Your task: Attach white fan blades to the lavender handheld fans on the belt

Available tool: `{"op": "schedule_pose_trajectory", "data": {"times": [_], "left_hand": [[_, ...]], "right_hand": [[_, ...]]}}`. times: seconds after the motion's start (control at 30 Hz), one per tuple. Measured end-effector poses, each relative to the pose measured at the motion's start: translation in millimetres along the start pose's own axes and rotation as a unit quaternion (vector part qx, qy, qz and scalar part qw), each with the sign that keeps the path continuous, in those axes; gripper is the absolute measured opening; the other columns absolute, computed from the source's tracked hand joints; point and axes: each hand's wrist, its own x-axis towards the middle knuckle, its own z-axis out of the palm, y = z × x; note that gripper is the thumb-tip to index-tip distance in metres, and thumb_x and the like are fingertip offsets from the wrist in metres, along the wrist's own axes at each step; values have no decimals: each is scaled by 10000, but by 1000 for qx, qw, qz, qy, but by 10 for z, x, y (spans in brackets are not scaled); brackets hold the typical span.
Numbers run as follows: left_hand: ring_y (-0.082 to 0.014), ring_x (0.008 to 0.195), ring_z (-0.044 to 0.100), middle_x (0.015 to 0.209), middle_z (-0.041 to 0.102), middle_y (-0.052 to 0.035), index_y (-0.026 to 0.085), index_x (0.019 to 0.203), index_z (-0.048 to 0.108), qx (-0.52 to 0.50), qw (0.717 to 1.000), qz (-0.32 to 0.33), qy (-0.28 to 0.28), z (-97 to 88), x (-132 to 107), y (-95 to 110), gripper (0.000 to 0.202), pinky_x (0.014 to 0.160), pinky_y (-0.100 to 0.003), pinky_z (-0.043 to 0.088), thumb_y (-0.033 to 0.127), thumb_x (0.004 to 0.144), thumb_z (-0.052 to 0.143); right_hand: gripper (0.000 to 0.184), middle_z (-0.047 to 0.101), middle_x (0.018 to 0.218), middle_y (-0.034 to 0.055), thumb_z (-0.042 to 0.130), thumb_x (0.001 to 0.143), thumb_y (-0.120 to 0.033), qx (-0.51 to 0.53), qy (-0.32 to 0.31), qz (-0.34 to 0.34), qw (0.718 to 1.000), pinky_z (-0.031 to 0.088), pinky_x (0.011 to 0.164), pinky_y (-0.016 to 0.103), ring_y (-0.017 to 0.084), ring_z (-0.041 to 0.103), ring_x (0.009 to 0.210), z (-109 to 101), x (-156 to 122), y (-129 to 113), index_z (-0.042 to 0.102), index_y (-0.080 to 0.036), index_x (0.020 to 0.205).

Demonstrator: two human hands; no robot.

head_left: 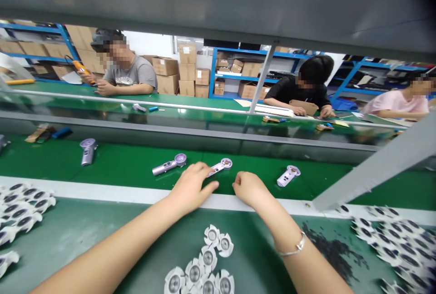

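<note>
My left hand point(191, 186) reaches onto the green conveyor belt point(136, 158) and its fingers close round the handle of a small white hand-held fan point(223, 165). My right hand point(248, 187) rests just right of it at the belt's near rail, fingers curled with nothing seen in them. A purple fan point(169, 165) lies left of my left hand, another white fan point(288, 175) lies to the right, and a further purple one point(87, 150) sits farther left.
Several white fan blades point(200, 267) lie on the near bench, with more piles at left point(23, 205) and right point(395, 239). A grey slanted post point(374, 167) crosses at right. Three people work at the far bench point(204, 103); cardboard boxes fill blue shelves behind.
</note>
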Motion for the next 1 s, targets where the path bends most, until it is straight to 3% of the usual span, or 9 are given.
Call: {"op": "schedule_pose_trajectory", "data": {"times": [0.1,0.17,0.27,0.4,0.53,0.63,0.73,0.83,1.0], "left_hand": [[-333,1308,450,1423,470,-169,152,1392,457,31,998,-54,32,220,368,-99,518,1065,-558,383,428,958,518],[-312,1275,487,1395,503,-137,165,1330,513,42,996,-70,29,318,524,-132,447,1043,-561,410,392,947,561],[-267,1156,573,1269,590,-109,153,1204,594,47,995,-91,19,335,560,-172,322,980,-508,478,340,941,587],[-241,1071,609,1178,625,-94,149,1146,613,37,991,-125,12,159,383,-278,280,925,-470,514,334,937,595],[-224,994,628,1124,632,-86,144,1153,600,-9,985,-171,20,14,274,-397,296,869,-442,536,343,935,597],[-177,835,638,1002,644,-59,139,1131,593,-94,978,-186,20,34,288,-394,291,754,-368,556,360,941,586],[-119,633,581,831,611,-12,138,1108,563,-210,960,-187,20,83,235,-290,273,593,-273,515,370,972,520],[-93,505,475,672,498,56,159,1139,469,-307,934,-183,21,54,-15,-173,236,496,-223,423,336,990,419],[-110,506,404,604,387,93,189,1143,399,-374,911,-175,21,-89,-583,-161,274,512,-235,373,398,966,407]], "right_hand": [[69,698,835,35,631,832,-184,17,-57,-88,994,470,698,272,161,629,787,-114,-231,-116,668,-168,776],[67,715,769,11,639,755,-146,30,-112,-133,984,434,600,232,143,630,706,-168,-393,-175,680,-186,720],[109,725,735,-14,626,700,-136,40,-169,-170,970,406,535,207,133,628,659,-156,-534,-222,706,-204,732],[207,739,761,-1,580,654,-83,40,-187,-183,964,404,547,207,141,636,680,-22,-514,-248,728,-206,728],[183,741,752,21,589,652,-94,46,-188,-174,966,409,545,216,154,647,670,46,-414,-251,731,-195,706],[200,752,847,43,565,726,-144,61,-168,-169,969,435,584,216,160,661,743,-4,-372,-219,740,-183,816],[244,756,825,25,626,658,-140,68,-208,-172,961,446,566,202,156,665,715,-67,-376,-183,757,-191,857],[234,747,750,4,656,620,-152,72,-245,-177,950,434,536,194,145,648,653,-60,-394,-191,778,-212,810],[149,697,657,-5,631,654,-191,93,-254,-181,946,379,487,194,121,578,577,31,-383,-249,758,-192,733]]}}
